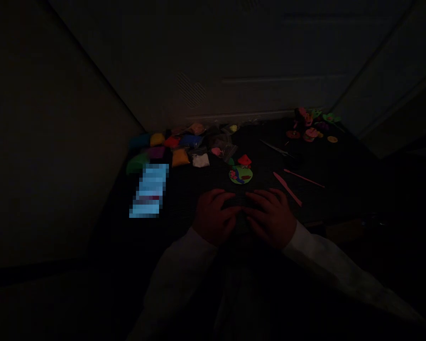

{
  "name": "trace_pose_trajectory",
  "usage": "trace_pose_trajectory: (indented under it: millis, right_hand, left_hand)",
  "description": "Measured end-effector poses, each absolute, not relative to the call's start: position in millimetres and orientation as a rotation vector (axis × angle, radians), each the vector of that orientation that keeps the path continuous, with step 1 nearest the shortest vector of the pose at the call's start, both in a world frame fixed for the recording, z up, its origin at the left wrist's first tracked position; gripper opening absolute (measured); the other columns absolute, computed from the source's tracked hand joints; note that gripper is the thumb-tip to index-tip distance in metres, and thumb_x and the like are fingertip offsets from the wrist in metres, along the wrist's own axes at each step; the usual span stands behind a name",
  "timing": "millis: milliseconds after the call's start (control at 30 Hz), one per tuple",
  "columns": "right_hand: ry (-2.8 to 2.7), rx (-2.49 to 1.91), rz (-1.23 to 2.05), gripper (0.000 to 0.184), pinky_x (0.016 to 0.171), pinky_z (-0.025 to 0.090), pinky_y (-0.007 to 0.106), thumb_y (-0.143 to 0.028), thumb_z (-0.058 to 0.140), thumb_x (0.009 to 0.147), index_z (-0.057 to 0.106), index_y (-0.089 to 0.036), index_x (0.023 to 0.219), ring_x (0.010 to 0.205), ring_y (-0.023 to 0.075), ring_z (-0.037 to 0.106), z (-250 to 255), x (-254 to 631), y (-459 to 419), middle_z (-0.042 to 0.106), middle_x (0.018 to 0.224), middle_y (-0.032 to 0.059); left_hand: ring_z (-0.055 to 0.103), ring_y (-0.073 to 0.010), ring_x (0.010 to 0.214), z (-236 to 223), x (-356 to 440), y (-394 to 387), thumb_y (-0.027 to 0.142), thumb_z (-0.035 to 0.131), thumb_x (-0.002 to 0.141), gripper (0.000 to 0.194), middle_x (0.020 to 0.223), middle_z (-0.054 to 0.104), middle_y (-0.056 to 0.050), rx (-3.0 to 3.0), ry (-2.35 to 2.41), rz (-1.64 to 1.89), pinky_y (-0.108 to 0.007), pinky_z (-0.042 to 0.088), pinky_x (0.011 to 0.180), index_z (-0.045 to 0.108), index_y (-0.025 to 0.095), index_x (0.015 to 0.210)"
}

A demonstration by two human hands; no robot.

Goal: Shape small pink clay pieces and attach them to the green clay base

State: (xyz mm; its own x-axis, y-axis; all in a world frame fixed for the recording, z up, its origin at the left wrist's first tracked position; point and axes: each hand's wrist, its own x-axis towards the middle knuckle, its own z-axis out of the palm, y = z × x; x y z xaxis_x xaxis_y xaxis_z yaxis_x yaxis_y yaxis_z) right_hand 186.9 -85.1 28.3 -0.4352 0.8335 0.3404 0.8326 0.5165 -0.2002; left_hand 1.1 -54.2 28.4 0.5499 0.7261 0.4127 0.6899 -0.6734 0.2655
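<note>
In dim light, my left hand [216, 215] rests at the front of the dark table [195, 189], its fingers stretched and spread. Facing it is my right hand [270, 215], also with its fingers apart. The fingertips of the two hands nearly meet, and I see nothing held in either. Just beyond them lies a round green clay piece [246, 175] with blue, pink and brown bits and a red shape at its top. To the right of my right hand are a pink modelling knife [287, 188] and a thin pink stick tool [304, 178].
Bags of coloured clay [180, 157] crowd the back left. A lit phone [149, 191], its screen blurred, lies at the left. Scissors [277, 148] lie behind the tools. Several small clay figures [310, 135] stand at the back right. A pale wall [213, 102] bounds the table.
</note>
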Motion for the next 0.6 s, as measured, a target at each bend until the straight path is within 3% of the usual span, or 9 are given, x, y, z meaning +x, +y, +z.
trace_pose_trajectory:
  millis: [600]
  right_hand:
    - [-2.373, -1.372, 0.041, 0.029, 0.096, 0.017, 0.045, -0.032, 0.042, 0.079, 0.054, -0.027, 0.105, 0.114, 0.0204, 0.032, 27.3, 188.4, -84.9, 0.042, 0.124, 0.0003]
  left_hand:
    - [0.039, -0.0256, 0.106, 24.1, 2.0, -59.5, 0.026, 0.048, 0.073, 0.028, 0.110, 0.055, -0.002, 2.750, 1.222, 0.692, -0.045, 0.033, 0.085, 0.060, 0.027, 0.098]
